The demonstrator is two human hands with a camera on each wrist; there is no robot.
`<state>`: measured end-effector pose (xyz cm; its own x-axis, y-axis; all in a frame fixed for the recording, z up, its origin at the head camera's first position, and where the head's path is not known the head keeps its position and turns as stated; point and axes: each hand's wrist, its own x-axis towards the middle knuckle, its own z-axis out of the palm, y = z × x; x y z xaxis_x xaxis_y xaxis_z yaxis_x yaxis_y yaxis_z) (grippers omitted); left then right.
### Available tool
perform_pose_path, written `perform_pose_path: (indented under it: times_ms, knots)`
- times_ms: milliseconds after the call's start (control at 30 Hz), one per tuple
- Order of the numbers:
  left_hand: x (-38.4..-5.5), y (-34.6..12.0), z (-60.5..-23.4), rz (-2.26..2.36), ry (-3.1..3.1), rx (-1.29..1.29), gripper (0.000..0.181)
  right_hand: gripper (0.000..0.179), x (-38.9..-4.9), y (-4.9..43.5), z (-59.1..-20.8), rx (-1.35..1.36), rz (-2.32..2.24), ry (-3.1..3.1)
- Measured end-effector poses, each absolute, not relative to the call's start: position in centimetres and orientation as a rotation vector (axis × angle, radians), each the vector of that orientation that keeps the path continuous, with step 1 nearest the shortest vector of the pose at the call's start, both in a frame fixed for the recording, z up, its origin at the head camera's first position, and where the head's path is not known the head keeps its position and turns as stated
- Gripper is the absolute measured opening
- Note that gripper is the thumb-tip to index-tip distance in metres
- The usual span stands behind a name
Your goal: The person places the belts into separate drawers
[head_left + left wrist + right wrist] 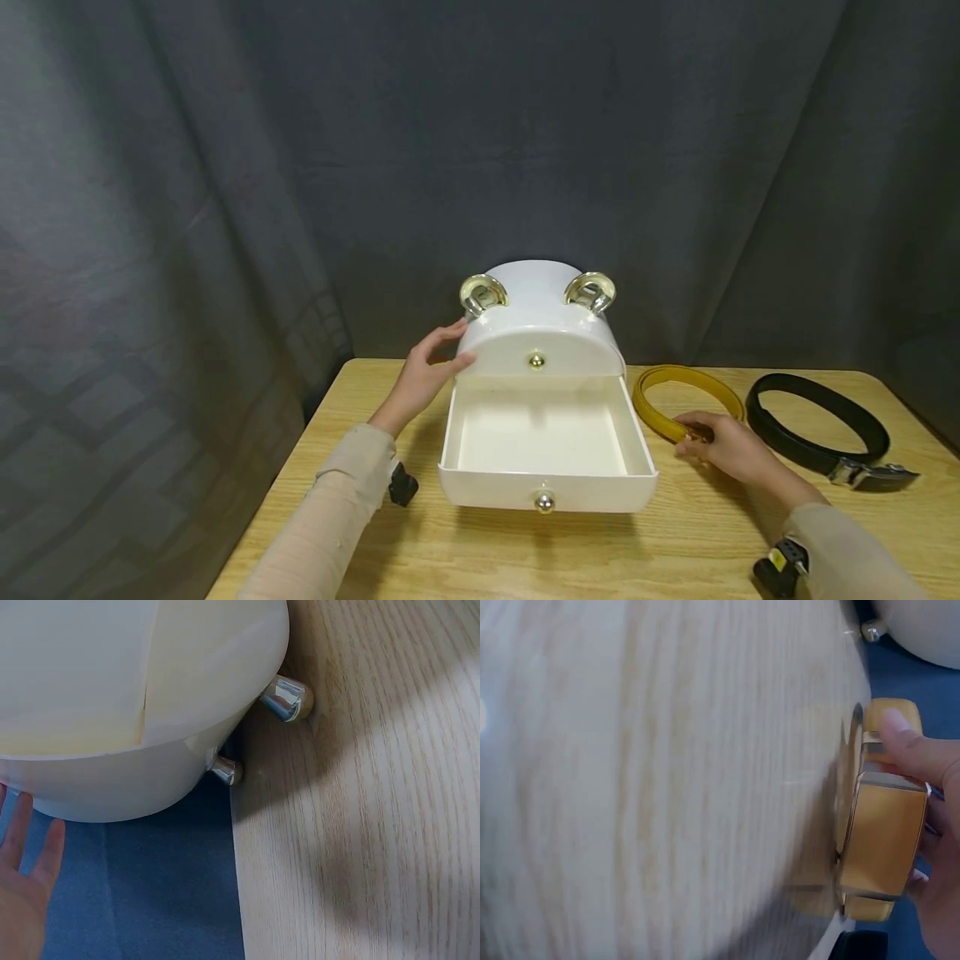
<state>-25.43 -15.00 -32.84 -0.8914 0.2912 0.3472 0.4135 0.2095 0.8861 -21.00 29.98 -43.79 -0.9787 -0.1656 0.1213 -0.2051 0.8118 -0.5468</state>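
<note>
A white box [517, 350] with two gold ears and a gold knob stands at the table's back, its front drawer [487, 492] pulled out with nothing inside. My left hand [423, 377] rests against the box's left side, fingers fairly straight and thumb at the front edge. To the right of the drawer lies a coiled yellow belt [649, 410]. My right hand [726, 446] grips this belt by its buckle end. In the right wrist view the thumb presses beside the gold-edged buckle [885, 840]; the other fingers are partly hidden behind it.
A coiled black belt [873, 425] with a silver buckle [846, 472] lies at the right, close to the yellow one. The wooden table [600, 558] ends just behind the box, where a dark grey curtain [540, 150] hangs.
</note>
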Motion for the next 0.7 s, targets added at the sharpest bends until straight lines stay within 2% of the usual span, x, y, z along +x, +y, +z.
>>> perform_pose_path:
  times_ms: [333, 700]
  knots:
    - [-25.4, -15.0, -32.8, -1.781, -2.378, -0.673, 0.044, 0.049, -20.4, 29.8, -42.0, 0.333, 0.883, -2.866]
    - [-25.4, -14.9, -32.7, -1.765, -2.379, -0.670, 0.045, 0.049, -18.5, 28.9, -40.8, 0.251, 0.927, -2.679]
